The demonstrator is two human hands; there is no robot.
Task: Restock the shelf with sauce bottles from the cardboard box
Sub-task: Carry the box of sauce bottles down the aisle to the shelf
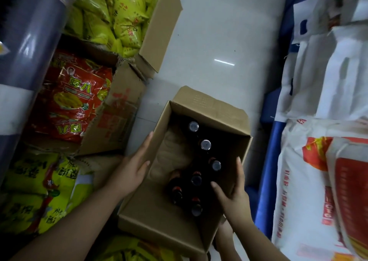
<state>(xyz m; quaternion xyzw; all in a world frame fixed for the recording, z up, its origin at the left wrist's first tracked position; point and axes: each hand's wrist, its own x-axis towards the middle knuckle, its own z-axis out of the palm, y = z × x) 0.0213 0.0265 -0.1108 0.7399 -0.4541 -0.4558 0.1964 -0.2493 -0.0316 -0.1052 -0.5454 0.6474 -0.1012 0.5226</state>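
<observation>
An open cardboard box (139, 215) sits on the floor below me, its flaps spread. Several dark sauce bottles (205, 145) with grey caps stand inside it, mostly along its right half; the left half shows bare cardboard. My left hand (132, 169) lies flat against the box's left wall, thumb over the rim. My right hand (232, 189) grips the right wall, thumb inside the box near the bottles. Neither hand holds a bottle. No shelf is visible.
Open cartons of yellow snack bags (119, 15) and red snack bags (73, 93) crowd the left. More yellow bags (37, 191) lie at lower left. Large white sacks (322, 171) stack on the right. A pale tiled floor (219, 41) runs between them.
</observation>
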